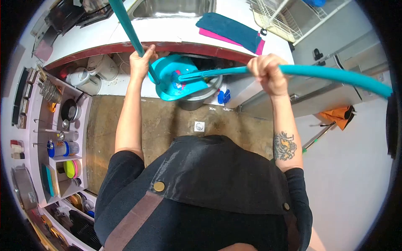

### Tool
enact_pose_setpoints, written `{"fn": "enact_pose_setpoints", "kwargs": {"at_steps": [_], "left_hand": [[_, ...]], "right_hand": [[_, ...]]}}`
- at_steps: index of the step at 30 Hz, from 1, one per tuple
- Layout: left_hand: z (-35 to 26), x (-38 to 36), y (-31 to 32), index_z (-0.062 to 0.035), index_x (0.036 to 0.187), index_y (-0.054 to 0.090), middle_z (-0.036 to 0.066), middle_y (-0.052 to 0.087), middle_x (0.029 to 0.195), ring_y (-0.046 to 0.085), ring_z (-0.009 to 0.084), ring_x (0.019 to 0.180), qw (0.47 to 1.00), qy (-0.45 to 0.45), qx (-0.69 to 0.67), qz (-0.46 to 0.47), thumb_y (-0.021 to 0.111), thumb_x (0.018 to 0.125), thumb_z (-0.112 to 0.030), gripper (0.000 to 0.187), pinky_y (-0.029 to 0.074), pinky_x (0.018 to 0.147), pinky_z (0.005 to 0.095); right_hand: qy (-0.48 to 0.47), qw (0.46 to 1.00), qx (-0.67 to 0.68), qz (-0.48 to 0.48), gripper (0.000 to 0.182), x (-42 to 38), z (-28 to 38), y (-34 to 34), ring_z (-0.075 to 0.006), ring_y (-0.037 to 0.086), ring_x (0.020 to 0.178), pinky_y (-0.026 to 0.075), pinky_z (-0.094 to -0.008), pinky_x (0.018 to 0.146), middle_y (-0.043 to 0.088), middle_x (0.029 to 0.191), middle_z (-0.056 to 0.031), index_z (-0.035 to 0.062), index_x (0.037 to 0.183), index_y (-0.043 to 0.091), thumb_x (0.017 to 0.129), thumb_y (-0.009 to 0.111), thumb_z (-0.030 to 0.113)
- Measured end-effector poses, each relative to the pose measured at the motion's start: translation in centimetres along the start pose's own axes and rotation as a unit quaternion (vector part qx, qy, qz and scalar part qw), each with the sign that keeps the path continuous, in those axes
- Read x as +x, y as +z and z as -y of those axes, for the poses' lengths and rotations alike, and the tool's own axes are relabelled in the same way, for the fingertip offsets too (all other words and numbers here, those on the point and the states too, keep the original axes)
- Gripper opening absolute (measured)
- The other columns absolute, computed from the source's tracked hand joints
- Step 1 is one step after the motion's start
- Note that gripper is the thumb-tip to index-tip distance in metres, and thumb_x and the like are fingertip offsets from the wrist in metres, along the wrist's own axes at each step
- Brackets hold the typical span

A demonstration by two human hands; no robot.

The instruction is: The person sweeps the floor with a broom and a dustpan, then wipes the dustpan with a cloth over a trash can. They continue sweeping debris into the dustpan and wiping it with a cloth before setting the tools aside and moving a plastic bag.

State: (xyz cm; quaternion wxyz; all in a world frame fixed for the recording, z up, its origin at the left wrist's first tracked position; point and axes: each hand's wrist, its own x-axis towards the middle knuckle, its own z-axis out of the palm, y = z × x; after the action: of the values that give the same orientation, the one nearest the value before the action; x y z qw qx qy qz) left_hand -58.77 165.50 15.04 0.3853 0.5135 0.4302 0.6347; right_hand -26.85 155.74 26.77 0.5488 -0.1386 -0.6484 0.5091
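Note:
My left hand [141, 62] is closed round the long teal handle of a dustpan [168, 93]. The wide teal pan sits tilted over a grey bin [191, 103] under the counter, with small red, white and blue bits in it. My right hand [270, 73] grips a second long teal handle [326, 75], held nearly level. Its narrow end reaches into the pan, at the coloured bits. The other end runs off toward the right edge of the view.
A counter [167, 30] with a steel sink [171, 8] and folded cloths [228, 31] spans the front. White buckets [86, 79] stand underneath, left. Shelves of kitchenware [63, 148] line the left, a grey fridge [259, 104] the right. A drain [199, 126] marks the floor.

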Motion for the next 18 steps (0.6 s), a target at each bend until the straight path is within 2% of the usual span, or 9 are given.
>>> {"fn": "enact_pose_setpoints", "kwargs": {"at_steps": [1, 2, 6, 8, 9, 10, 12, 16, 18], "left_hand": [[0.4, 0.2, -0.4, -0.0030, 0.067, 0.054, 0.002, 0.052, 0.056, 0.049, 0.0085, 0.048, 1.000, -0.007, 0.030, -0.003, 0.058, 0.077, -0.017, 0.018, 0.039, 0.045, 0.0214], [0.4, 0.3, -0.3, -0.0045, 0.065, 0.053, 0.002, 0.051, 0.054, 0.047, 0.0078, 0.045, 0.998, -0.013, 0.061, -0.005, 0.058, 0.077, -0.018, 0.019, 0.037, 0.042, 0.0207], [0.0, -0.2, 1.1, -0.0066, 0.057, 0.046, -0.001, 0.045, 0.048, 0.042, 0.0054, 0.043, 0.998, 0.005, 0.040, -0.051, 0.059, 0.076, -0.021, 0.027, 0.034, 0.041, 0.0207], [0.2, -0.5, 1.4, -0.0067, 0.057, 0.046, -0.001, 0.044, 0.047, 0.041, 0.0052, 0.043, 0.998, 0.000, 0.039, -0.053, 0.058, 0.077, -0.022, 0.028, 0.033, 0.040, 0.0209], [0.3, -0.8, 1.5, -0.0068, 0.057, 0.046, -0.002, 0.044, 0.047, 0.041, 0.0052, 0.043, 0.997, 0.000, 0.055, -0.047, 0.057, 0.077, -0.022, 0.028, 0.033, 0.040, 0.0210], [0.4, -1.0, 1.7, -0.0068, 0.057, 0.046, -0.002, 0.043, 0.047, 0.041, 0.0052, 0.043, 0.997, 0.002, 0.071, -0.043, 0.057, 0.078, -0.023, 0.029, 0.033, 0.040, 0.0211], [0.1, -1.4, 1.6, -0.0069, 0.056, 0.045, -0.002, 0.042, 0.047, 0.041, 0.0052, 0.042, 0.996, 0.012, 0.075, -0.047, 0.056, 0.079, -0.024, 0.030, 0.032, 0.040, 0.0212], [0.0, -2.0, 1.4, -0.0068, 0.056, 0.044, -0.003, 0.041, 0.047, 0.040, 0.0051, 0.042, 0.996, 0.015, 0.068, -0.064, 0.056, 0.079, -0.026, 0.032, 0.032, 0.040, 0.0212], [0.0, -2.4, 1.4, -0.0069, 0.055, 0.043, -0.003, 0.041, 0.047, 0.040, 0.0050, 0.042, 0.995, 0.012, 0.072, -0.075, 0.055, 0.079, -0.026, 0.032, 0.032, 0.040, 0.0212]], "right_hand": [[-0.032, 0.999, -0.032, -0.016, 0.040, 1.2, 0.2, 0.2, -0.0105, 0.033, 0.039, 0.037, -0.0263, 0.050, 0.035, 0.044, -0.0009, 0.0072, 0.054, 0.037, 0.081, 0.047, 0.035], [-0.048, 0.998, -0.026, -0.023, 0.041, 2.7, 0.9, 0.8, -0.0099, 0.033, 0.037, 0.036, -0.0260, 0.049, 0.032, 0.042, -0.0009, 0.0083, 0.052, 0.035, 0.082, 0.046, 0.034], [0.065, 0.994, -0.082, -0.019, 0.046, 7.1, 2.2, 4.3, -0.0079, 0.030, 0.037, 0.032, -0.0249, 0.048, 0.027, 0.040, 0.0026, 0.0104, 0.050, 0.030, 0.084, 0.038, 0.041], [0.101, 0.983, -0.102, -0.112, 0.041, 8.8, -0.1, 6.5, -0.0075, 0.029, 0.035, 0.030, -0.0239, 0.043, 0.030, 0.042, 0.0028, 0.0105, 0.051, 0.033, 0.082, 0.048, 0.031], [0.109, 0.987, -0.048, -0.109, 0.035, 9.7, -1.6, 6.9, -0.0073, 0.029, 0.034, 0.029, -0.0233, 0.042, 0.030, 0.042, 0.0034, 0.0100, 0.051, 0.036, 0.081, 0.051, 0.023], [0.114, 0.990, -0.047, -0.069, 0.021, 10.5, -1.8, 7.1, -0.0093, 0.035, 0.039, 0.033, -0.0238, 0.044, 0.038, 0.049, 0.0004, 0.0067, 0.063, 0.043, 0.079, 0.053, 0.015], [0.061, 0.970, -0.161, -0.173, 0.032, 11.8, -2.5, 8.0, -0.0085, 0.038, 0.034, 0.028, -0.0213, 0.033, 0.041, 0.045, -0.0003, 0.0063, 0.053, 0.044, 0.077, 0.057, 0.023], [-0.002, 0.954, -0.205, -0.220, 0.035, 14.4, -3.4, 5.1, -0.0068, 0.037, 0.034, 0.027, -0.0213, 0.033, 0.042, 0.043, 0.0007, 0.0058, 0.049, 0.047, 0.078, 0.055, 0.022], [0.009, 0.929, -0.243, -0.279, 0.036, 14.9, -2.0, 5.6, -0.0063, 0.038, 0.035, 0.027, -0.0215, 0.033, 0.042, 0.042, 0.0008, 0.0057, 0.048, 0.048, 0.078, 0.056, 0.024]]}}
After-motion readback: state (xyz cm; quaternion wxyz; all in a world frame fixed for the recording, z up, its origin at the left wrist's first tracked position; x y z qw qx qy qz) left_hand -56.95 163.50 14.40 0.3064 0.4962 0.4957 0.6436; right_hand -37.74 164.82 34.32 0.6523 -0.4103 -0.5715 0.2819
